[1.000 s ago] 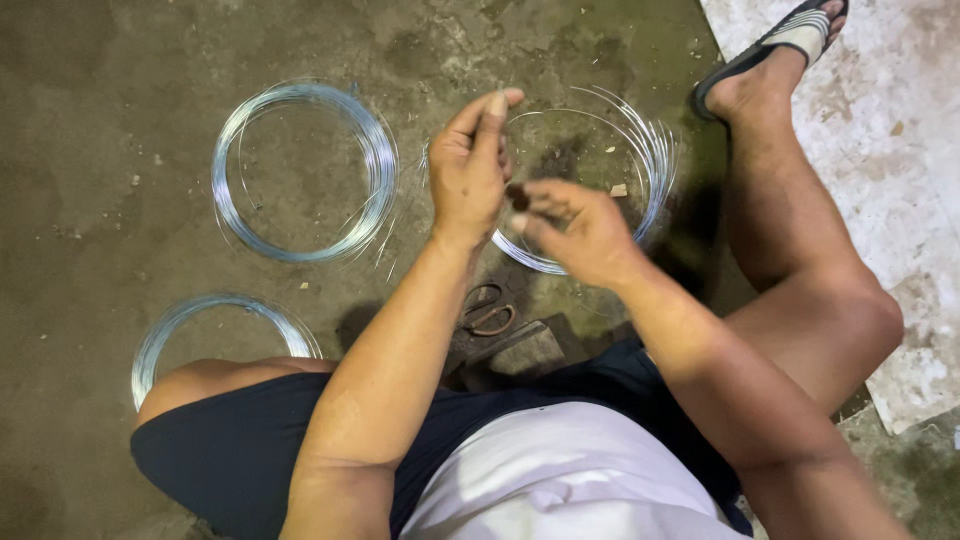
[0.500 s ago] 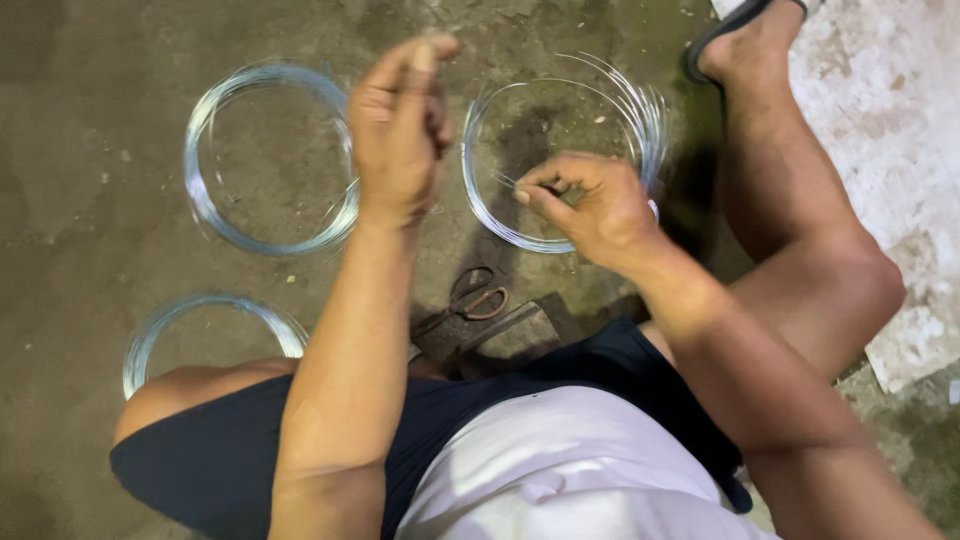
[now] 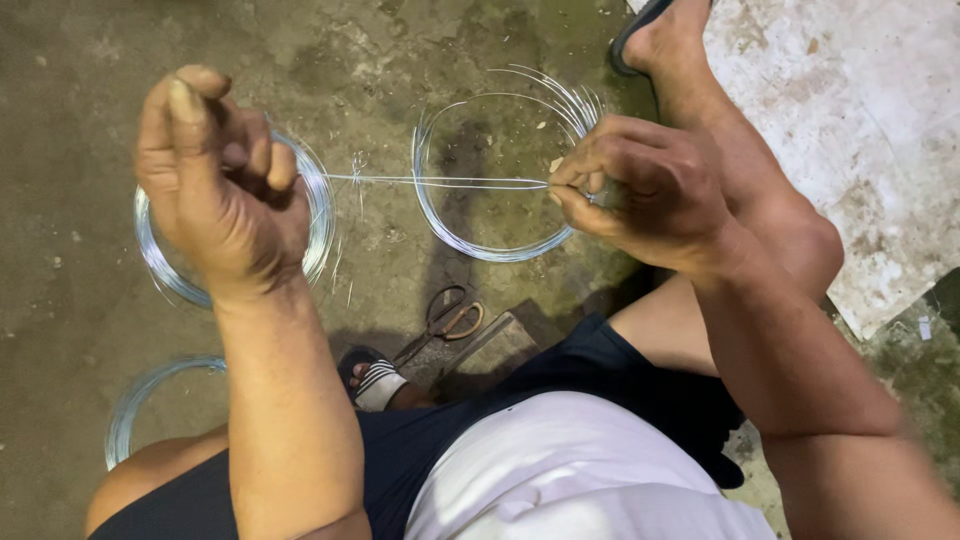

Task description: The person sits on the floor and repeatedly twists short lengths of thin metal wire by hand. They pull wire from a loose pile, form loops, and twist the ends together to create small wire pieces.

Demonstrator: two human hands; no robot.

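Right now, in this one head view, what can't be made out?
- Wire coil at lower left: partly hidden by the thigh and forearm.
- Coil behind the left hand: mostly covered by it.
- Scissors: blades lost in shadow.
- Sandal at top: cut by the frame edge.
- Right hand grip on the stretched wire: fingers hide the wire's end.

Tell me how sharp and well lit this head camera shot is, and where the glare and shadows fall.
Head view: hard light from above; the left hand looms large and slightly soft, the right hand sharper; the taut wire and the wire coil glint bright; dark shadows pool near the scissors.
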